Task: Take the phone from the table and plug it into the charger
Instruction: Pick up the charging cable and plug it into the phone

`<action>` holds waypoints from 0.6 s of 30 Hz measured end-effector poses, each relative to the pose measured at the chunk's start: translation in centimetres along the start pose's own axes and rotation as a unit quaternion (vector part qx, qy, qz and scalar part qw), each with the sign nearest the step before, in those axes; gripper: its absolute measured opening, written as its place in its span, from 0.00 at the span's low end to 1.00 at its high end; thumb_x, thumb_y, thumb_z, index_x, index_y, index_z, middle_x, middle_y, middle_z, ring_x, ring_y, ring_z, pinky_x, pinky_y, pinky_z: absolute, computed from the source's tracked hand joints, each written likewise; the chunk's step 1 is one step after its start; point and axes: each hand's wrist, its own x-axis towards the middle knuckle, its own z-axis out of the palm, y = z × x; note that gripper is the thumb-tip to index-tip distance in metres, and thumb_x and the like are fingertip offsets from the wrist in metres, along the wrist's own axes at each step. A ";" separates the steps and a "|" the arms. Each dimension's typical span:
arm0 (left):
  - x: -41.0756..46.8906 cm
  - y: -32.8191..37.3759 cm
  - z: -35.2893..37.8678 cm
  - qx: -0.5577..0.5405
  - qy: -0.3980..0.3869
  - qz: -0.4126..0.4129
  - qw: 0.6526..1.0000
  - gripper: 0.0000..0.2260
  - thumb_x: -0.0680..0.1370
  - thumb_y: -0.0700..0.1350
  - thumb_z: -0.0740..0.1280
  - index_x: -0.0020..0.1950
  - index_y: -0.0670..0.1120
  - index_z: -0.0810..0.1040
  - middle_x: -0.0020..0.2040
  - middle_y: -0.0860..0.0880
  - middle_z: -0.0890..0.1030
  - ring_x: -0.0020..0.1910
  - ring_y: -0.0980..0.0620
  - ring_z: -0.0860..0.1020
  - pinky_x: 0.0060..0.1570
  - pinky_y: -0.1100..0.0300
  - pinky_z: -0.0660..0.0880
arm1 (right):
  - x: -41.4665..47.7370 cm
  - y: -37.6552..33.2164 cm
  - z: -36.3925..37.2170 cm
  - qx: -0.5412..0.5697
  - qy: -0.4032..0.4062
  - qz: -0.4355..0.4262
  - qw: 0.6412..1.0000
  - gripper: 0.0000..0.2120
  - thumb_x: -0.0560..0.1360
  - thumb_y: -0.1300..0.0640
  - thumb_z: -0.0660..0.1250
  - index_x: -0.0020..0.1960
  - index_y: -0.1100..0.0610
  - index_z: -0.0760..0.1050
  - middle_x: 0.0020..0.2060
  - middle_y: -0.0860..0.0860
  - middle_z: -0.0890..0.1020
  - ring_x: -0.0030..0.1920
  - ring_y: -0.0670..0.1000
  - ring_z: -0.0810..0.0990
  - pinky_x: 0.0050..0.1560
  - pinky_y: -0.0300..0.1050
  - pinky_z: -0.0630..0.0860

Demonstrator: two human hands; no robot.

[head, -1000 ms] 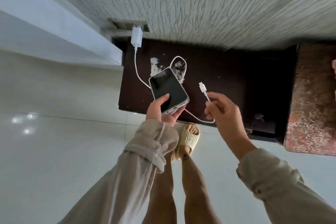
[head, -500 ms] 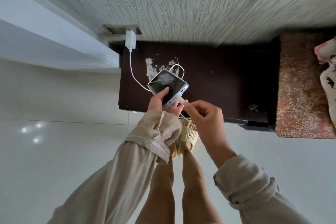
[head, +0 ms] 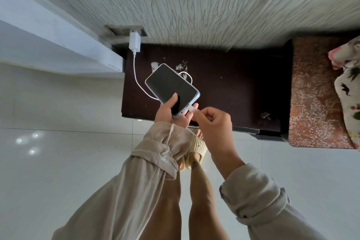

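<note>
Right hand (head: 212, 122) pinches the white plug (head: 191, 108) between thumb and forefinger, fingers curled in tight, the plug's tip right at the bottom edge of the phone (head: 171, 88), centre frame. Whether it's seated in the port is hard to tell; the fingertips cover the join. Left hand (head: 171, 112) cradles the phone from below, thumb laid across the dark screen, the other fingers wrapped under and mostly hidden behind it. The phone sits tilted, screen up and blank, held above the dark table (head: 233, 87).

Out from there, the white cable (head: 136, 76) runs from under the phone's left edge up to the charger block (head: 134, 43), plugged into a wall socket (head: 120, 30) at upper left. A small loop of cable peeks out behind the phone's top corner; the rest is hidden. Pale scuffs mark the tabletop. Both beige sleeves (head: 155, 154) run off the bottom edge. A sandalled foot (head: 196, 148) shows between the arms. A patterned cushion (head: 313, 93) is cut off at right.
</note>
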 end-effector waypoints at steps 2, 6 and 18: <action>0.3 0.1 0.2 -0.004 -0.002 0.005 1.000 0.21 0.79 0.41 0.60 0.71 0.44 0.65 0.71 0.42 0.70 0.70 0.38 0.66 0.57 0.44 0.69 | 0.2 -0.1 0.1 -0.002 -0.006 0.004 1.000 0.16 0.71 0.59 0.66 0.31 0.69 0.72 0.18 0.46 0.65 0.23 0.45 0.60 0.27 0.41 0.60; 0.3 0.5 0.3 0.006 -0.008 0.007 1.000 0.21 0.79 0.42 0.60 0.72 0.45 0.64 0.72 0.43 0.69 0.71 0.40 0.65 0.55 0.44 0.69 | 0.5 -0.5 0.1 -0.010 -0.024 0.003 1.000 0.16 0.73 0.57 0.65 0.35 0.70 0.75 0.21 0.50 0.67 0.24 0.46 0.61 0.28 0.42 0.62; 0.4 0.5 -0.1 0.086 -0.058 0.048 0.993 0.09 0.79 0.39 0.59 0.48 0.53 0.74 0.48 0.48 0.77 0.46 0.48 0.77 0.43 0.47 0.74 | 0.9 0.7 0.0 -0.023 -0.040 0.005 0.999 0.16 0.75 0.55 0.64 0.42 0.69 0.76 0.23 0.52 0.67 0.23 0.45 0.60 0.23 0.35 0.60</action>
